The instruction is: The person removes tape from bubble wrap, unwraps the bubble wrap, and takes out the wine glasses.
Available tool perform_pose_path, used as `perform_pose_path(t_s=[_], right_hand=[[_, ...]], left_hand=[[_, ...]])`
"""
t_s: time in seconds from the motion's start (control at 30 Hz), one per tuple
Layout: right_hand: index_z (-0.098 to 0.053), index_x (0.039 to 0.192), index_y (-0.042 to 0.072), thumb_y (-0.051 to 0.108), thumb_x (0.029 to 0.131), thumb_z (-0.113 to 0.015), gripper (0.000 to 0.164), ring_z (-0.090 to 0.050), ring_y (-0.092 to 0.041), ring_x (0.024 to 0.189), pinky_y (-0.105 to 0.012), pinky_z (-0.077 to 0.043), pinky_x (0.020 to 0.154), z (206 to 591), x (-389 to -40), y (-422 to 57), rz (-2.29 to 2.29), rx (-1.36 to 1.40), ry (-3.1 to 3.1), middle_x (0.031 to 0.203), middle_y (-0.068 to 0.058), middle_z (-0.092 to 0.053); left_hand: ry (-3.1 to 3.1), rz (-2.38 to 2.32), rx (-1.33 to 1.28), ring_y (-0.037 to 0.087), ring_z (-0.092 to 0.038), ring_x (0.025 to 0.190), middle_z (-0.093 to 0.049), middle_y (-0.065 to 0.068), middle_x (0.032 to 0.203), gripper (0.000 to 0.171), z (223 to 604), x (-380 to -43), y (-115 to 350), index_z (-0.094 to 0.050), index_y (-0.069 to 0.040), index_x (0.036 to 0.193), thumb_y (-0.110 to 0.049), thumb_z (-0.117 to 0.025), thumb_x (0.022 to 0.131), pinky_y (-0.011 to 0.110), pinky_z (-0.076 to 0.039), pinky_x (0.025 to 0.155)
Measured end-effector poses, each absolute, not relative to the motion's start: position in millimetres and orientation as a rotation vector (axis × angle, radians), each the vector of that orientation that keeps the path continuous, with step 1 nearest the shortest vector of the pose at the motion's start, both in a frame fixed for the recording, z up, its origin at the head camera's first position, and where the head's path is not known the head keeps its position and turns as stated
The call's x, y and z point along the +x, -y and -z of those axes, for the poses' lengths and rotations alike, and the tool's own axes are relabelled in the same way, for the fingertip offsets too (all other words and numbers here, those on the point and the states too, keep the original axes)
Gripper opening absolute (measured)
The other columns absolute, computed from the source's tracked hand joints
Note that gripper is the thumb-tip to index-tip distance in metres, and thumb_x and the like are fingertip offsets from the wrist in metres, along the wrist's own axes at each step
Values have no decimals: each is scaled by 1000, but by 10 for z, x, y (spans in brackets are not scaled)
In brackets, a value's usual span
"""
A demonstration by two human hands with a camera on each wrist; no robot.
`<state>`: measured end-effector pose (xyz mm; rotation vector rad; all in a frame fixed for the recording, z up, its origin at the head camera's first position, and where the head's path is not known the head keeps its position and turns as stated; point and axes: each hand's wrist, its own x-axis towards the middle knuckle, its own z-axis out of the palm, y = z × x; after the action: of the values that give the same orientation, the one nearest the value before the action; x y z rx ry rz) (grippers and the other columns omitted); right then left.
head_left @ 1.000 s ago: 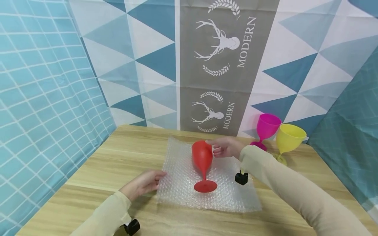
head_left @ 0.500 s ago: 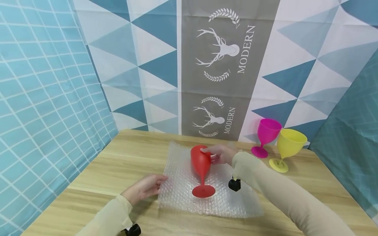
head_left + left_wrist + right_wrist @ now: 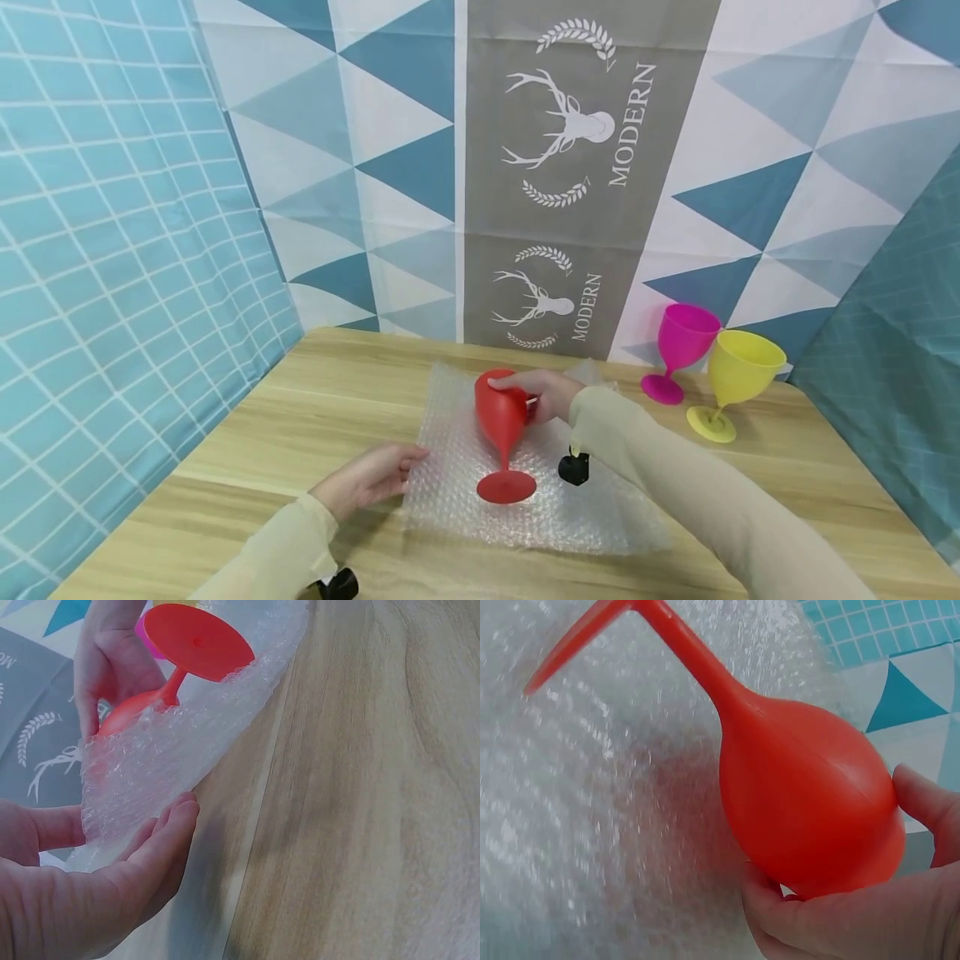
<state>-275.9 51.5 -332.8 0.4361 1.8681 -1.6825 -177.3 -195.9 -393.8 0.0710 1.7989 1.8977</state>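
Note:
A red plastic goblet (image 3: 500, 417) lies on its side over a sheet of bubble wrap (image 3: 585, 525), its foot toward me and its rim away. My right hand (image 3: 546, 393) grips the bowl near the rim; in the right wrist view the thumb (image 3: 922, 796) and fingers (image 3: 769, 904) take opposite sides of it. At the sheet's left edge, my left hand (image 3: 375, 477) holds the bubble wrap between thumb and fingers. The left wrist view shows that edge of the wrap (image 3: 150, 772) raised in front of part of the bowl.
A magenta goblet (image 3: 684, 333) and a yellow goblet (image 3: 742, 367) stand upright at the back right of the wooden table (image 3: 300, 417). A patterned cloth (image 3: 405, 200) hangs behind the table, with blue checked cloth (image 3: 112, 250) on the left.
My right hand has closed round the red goblet's bowl and shifted it slightly left. The left hand stays at the bubble wrap's edge.

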Motion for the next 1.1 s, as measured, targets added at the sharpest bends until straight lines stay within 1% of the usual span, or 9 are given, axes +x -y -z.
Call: perform_pose_path(t_s=[0.23, 0.4, 0.53, 0.67, 0.83, 0.93, 1.0, 1.1], right_hand=[[-33, 134, 1, 26, 77, -79, 77, -46, -32, 112, -45, -49, 103, 3320, -2800, -440, 1649, 538, -1842, 126, -13, -46], [-35, 133, 3, 29, 73, -82, 80, -45, -33, 114, -47, -50, 101, 3286, -2838, -415, 1638, 552, -1855, 128, -13, -47], [-38, 132, 5, 33, 74, -81, 77, -46, -33, 115, -49, -50, 99, 3265, -2857, -413, 1641, 534, -1842, 128, -12, -48], [-40, 132, 6, 32, 74, -80, 75, -46, -34, 115, -50, -51, 97, 3273, -2877, -415, 1648, 548, -1826, 128, -13, -49], [-37, 133, 4, 30, 72, -82, 80, -45, -33, 116, -48, -49, 101, 3305, -2931, -416, 1630, 592, -1781, 129, -12, -47], [-36, 135, 6, 32, 72, -82, 82, -45, -31, 115, -45, -48, 103, 3311, -2966, -427, 1607, 578, -1745, 128, -11, -47], [-36, 135, 7, 33, 73, -80, 81, -46, -29, 114, -42, -48, 103, 3301, -2985, -442, 1606, 533, -1716, 127, -9, -47], [-36, 136, 7, 36, 79, -74, 74, -48, -28, 112, -40, -48, 104, 3268, -2998, -470, 1607, 412, -1696, 125, -9, -48]], left_hand=[[-1741, -1912, 64, 7, -61, 83, -60, 1, 92, 31, 3941, -1770, 1953, -45, 12, 120, -10, -43, 99, 18, -56, 78], [-1707, -1930, 43, 7, -61, 82, -60, 1, 90, 30, 3926, -1783, 1954, -44, 12, 119, -10, -42, 99, 17, -56, 77], [-1697, -1925, 30, 6, -60, 81, -60, -1, 88, 27, 3911, -1795, 1951, -45, 10, 117, -9, -41, 99, 16, -56, 75], [-1694, -1917, 24, 7, -61, 83, -61, 1, 91, 31, 3915, -1796, 1951, -42, 12, 120, -9, -40, 99, 17, -56, 77], [-1696, -1915, 25, 8, -61, 86, -61, 3, 95, 37, 3924, -1788, 1949, -38, 15, 126, -10, -40, 99, 18, -56, 80], [-1694, -1914, 27, 9, -61, 86, -60, 3, 95, 38, 3925, -1784, 1948, -37, 15, 126, -10, -40, 99, 18, -56, 80], [-1694, -1915, 31, 9, -61, 85, -60, 3, 95, 37, 3926, -1784, 1948, -38, 15, 126, -10, -40, 99, 18, -56, 79], [-1683, -1928, 28, 8, -61, 85, -61, 2, 94, 34, 3923, -1784, 1949, -40, 14, 124, -10, -40, 99, 18, -56, 79]])
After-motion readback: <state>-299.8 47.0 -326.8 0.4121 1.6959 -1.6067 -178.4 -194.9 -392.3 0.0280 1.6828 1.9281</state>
